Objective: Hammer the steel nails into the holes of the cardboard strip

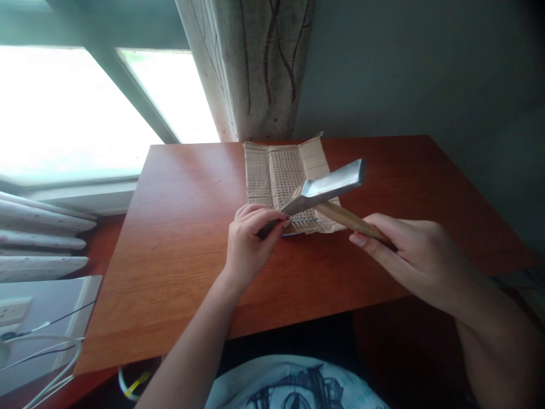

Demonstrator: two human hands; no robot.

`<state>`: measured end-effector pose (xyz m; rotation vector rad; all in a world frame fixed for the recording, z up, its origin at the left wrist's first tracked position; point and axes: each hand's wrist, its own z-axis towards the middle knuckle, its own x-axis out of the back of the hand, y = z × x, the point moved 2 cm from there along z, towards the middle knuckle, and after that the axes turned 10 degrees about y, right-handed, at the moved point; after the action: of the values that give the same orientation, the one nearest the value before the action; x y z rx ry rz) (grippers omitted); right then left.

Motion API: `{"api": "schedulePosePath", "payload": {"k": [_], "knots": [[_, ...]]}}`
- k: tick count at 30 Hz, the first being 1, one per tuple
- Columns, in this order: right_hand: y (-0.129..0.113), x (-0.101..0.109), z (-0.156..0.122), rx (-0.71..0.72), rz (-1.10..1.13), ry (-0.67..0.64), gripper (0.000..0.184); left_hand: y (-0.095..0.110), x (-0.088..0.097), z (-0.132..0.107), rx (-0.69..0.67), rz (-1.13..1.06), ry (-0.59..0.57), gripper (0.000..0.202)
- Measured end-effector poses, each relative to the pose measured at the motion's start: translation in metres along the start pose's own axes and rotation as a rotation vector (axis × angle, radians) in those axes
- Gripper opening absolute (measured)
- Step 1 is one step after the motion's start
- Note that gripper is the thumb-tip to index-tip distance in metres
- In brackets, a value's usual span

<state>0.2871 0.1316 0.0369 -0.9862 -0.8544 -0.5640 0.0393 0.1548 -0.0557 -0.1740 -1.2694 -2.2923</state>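
Note:
My right hand [409,255] is wrapped round the wooden handle of a hammer [334,183]. The metal head lies slantwise in the air above the table, its blunt end up to the right. My left hand [253,233] is closed, thumb and fingers round the narrow, tapered end of the head; a dark part shows between them. Behind and below the hammer lies an unfolded piece of cardboard [258,170] with a panel full of small holes [286,167]. Along the panel's near edge stands a row of small pieces, too small to name, partly hidden by the hammer.
The reddish-brown wooden table [183,272] has its near edge just before my body. A patterned curtain [264,68] hangs at its far side, beside a bright window [72,113]. White cables [63,363] and a wall socket [15,312] are at the lower left.

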Motion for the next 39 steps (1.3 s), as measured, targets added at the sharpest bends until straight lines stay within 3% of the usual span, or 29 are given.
{"api": "schedulePosePath", "payload": {"k": [6,12,17,39], "knots": [[-0.003,-0.002,0.001,-0.013,-0.032,-0.054,0.029,-0.001,0.000,0.000,-0.014,0.012,0.006,0.002],[-0.003,-0.004,-0.002,-0.008,-0.012,-0.013,0.029,0.000,0.000,0.000,0.006,0.019,-0.005,0.003],[-0.003,-0.007,-0.003,-0.036,-0.030,-0.067,0.028,-0.001,0.001,0.000,-0.015,0.036,-0.019,0.002],[-0.003,-0.010,-0.005,-0.072,-0.040,-0.051,0.024,0.000,0.001,0.000,-0.018,0.017,-0.025,0.002]]}}
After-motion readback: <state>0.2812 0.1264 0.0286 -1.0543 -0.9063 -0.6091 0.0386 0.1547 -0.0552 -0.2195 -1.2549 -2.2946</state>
